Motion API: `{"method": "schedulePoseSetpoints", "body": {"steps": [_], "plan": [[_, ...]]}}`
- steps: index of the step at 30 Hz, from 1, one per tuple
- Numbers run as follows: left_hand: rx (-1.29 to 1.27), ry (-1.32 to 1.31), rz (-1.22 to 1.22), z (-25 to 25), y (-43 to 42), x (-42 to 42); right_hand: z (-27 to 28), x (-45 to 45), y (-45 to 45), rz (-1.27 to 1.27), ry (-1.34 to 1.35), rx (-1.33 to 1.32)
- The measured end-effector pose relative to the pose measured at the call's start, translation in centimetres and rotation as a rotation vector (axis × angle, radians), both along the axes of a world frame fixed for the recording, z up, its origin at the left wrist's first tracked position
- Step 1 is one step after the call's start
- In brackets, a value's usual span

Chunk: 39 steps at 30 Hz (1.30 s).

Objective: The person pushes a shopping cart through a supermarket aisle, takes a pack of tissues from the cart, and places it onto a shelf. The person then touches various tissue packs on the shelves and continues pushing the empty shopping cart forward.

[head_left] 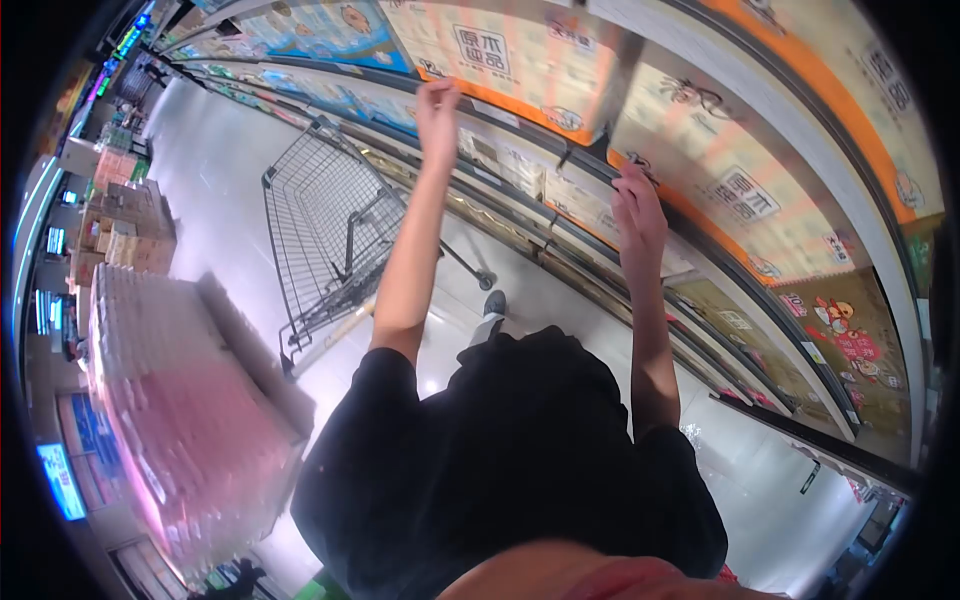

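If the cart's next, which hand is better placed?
Left, likely: the left hand lies nearer the cart in view; the right hand is farther across. Both are up by the wrapped packs.

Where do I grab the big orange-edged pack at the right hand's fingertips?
Probably the left side, near the bottom, coming from the front: the pack's broad face looks outward, and a gap there separates it from the next pack.
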<state>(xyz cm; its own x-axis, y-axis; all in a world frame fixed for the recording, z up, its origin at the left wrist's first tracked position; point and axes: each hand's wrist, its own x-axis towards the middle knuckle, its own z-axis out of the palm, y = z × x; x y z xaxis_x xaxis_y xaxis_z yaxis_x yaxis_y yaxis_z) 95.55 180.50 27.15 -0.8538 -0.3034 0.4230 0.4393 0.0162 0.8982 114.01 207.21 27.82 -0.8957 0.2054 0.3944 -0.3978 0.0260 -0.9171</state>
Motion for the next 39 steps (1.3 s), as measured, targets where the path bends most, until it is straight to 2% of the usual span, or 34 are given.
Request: {"method": "schedulePoseSetpoints", "body": {"steps": [4,8,11,15,18,20,22,24,25,26,28,29,31,34,35,39], "plan": [[0.035,-0.029,-0.013,1.2,-6.9,-7.4,0.8,-5.6,-3.2,-0.051,0.001,0.014],[-0.071,-0.140,-0.026,1.1,-10.5,-12.5,-0.2,-10.3,-5.9,-0.209,-0.037,-0.031],[-0.113,-0.155,-0.104,0.1,-11.1,-14.8,-1.5,-12.3,-6.0,-0.237,-0.003,-0.130],[-0.104,-0.118,-0.191,-3.0,-12.5,-18.4,-1.9,-13.5,-7.3,-0.422,-0.001,-0.221],[0.030,-0.108,-0.286,-3.0,-12.0,-17.4,-1.5,-12.8,-8.1,-0.454,-0.082,-0.129],[0.126,-0.123,-0.340,-3.4,-12.1,-17.4,-2.0,-12.6,-8.6,-0.607,-0.073,0.008],[0.086,-0.155,-0.330,-3.4,-12.1,-16.6,-1.3,-11.5,-9.0,-0.710,-0.201,0.134],[-0.076,-0.067,-0.279,-4.4,-11.9,-16.7,-1.8,-11.8,-9.1,-0.774,-0.059,0.171],[-0.203,-0.136,-0.244,-4.8,-12.2,-17.4,-0.6,-11.2,-8.9,-0.766,-0.127,0.243],[-0.200,-0.120,-0.200,-4.4,-11.4,-16.8,0.6,-10.6,-8.9,-0.752,-0.200,0.308],[-0.079,-0.174,-0.237,-3.3,-9.9,-15.9,1.2,-9.4,-7.6,-0.716,-0.110,0.307],[-0.128,-0.083,-0.184,-2.1,-9.4,-14.6,1.9,-8.5,-7.9,-0.748,-0.107,0.306],[-0.283,-0.104,-0.109,-2.6,-10.2,-15.6,3.9,-7.2,-8.7,-0.763,-0.208,0.257],[-0.199,-0.118,-0.134,-2.0,-9.4,-14.6,4.7,-6.6,-9.4,-0.700,-0.038,0.261],[-0.206,-0.118,-0.143,-1.8,-9.4,-14.3,4.1,-6.7,-9.1,-0.604,-0.069,0.169],[-0.241,-0.132,-0.104,-1.7,-9.6,-14.1,3.1,-6.3,-8.5,-0.641,-0.001,0.218]]}}
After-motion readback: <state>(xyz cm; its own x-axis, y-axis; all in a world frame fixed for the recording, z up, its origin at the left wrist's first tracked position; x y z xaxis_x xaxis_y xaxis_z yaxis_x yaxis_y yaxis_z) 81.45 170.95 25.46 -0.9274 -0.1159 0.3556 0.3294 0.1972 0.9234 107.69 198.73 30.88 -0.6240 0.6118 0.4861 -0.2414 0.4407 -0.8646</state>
